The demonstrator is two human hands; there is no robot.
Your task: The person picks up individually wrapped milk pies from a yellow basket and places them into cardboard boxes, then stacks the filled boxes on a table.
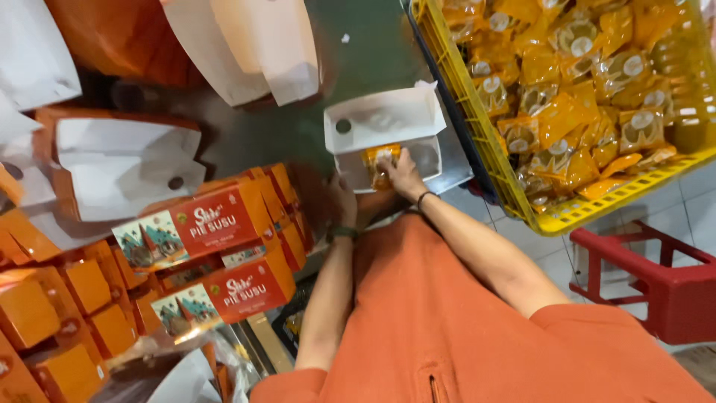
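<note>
A small open box with a white inside lies on the dark green table, lid flipped back. My right hand, a dark band on its wrist, reaches into the tray of the box and grips an orange snack packet lying in it. My left hand, with a green wristband, is blurred and holds the box at its near left corner. My orange shirt fills the bottom of the view.
A yellow plastic crate, heaped with several orange packets, stands at the right. A red stool is on the tiled floor below it. Stacks of closed orange boxes crowd the left, with open empty boxes behind them.
</note>
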